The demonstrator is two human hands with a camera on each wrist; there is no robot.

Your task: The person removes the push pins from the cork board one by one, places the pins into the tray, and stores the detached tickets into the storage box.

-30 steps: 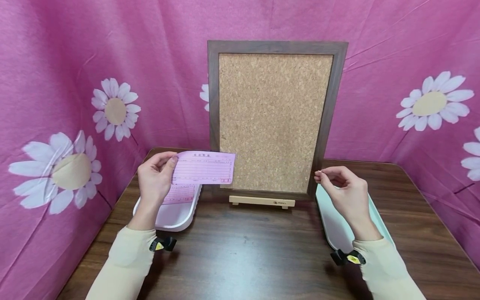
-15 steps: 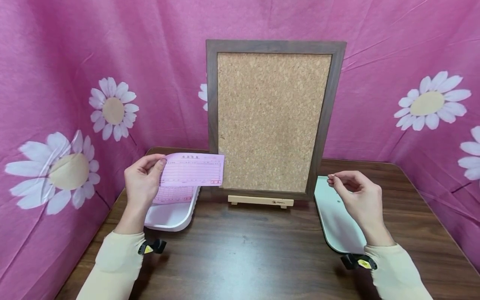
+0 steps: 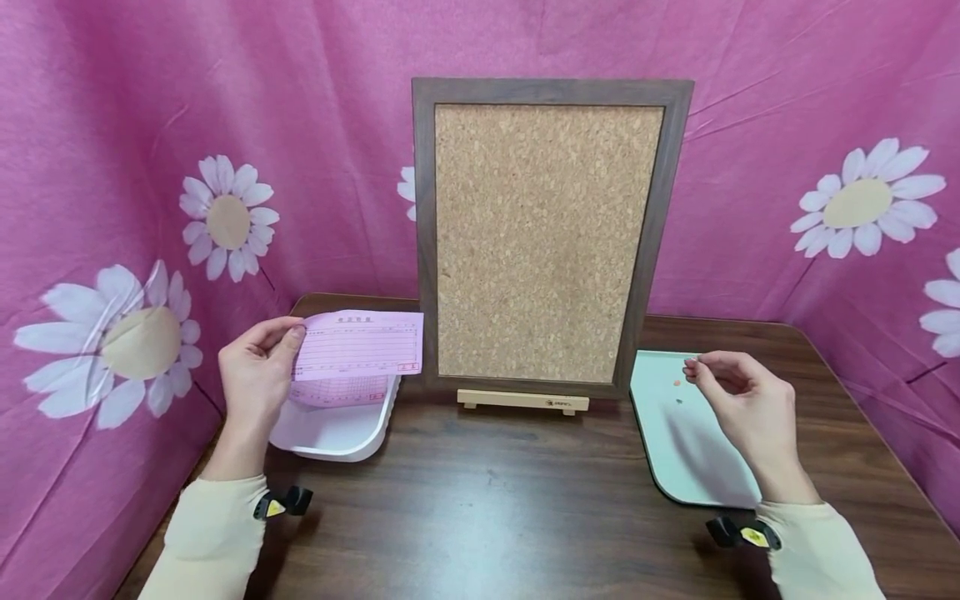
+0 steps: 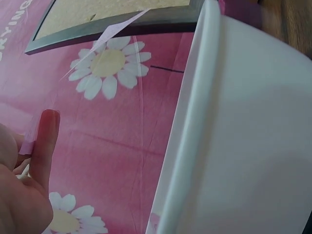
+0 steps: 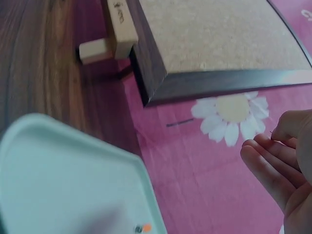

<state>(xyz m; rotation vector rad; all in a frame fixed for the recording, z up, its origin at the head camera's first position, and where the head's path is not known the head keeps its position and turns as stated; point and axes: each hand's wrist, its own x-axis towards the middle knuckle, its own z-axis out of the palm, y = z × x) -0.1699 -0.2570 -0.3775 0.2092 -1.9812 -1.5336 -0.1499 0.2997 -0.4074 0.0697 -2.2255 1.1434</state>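
Note:
My left hand [image 3: 258, 367] pinches the left edge of a pink printed form slip [image 3: 360, 348] between thumb and forefinger. The slip hangs over a white tray [image 3: 330, 442] where another pink slip [image 3: 341, 390] lies. On the other side, my right hand [image 3: 753, 412] is raised over a pale green tray [image 3: 667, 467], thumb and forefinger pinched together. A thin pin [image 5: 271, 132] pokes out at those fingertips in the right wrist view; its head is hidden. Between the hands stands a framed cork board [image 3: 540, 250] with a bare cork face.
A small orange piece [image 3: 677, 383] and a small grey piece [image 3: 679, 402] lie in the green tray. The board leans on a wooden stand [image 3: 522, 402] on the brown table [image 3: 487, 500]. Behind hangs a pink curtain [image 3: 330, 100] with daisies.
My left hand has drawn the slip leftward, off the front of the board's lower left. My right hand has moved right, away from the board's frame, uncovering the small pieces in the green tray.

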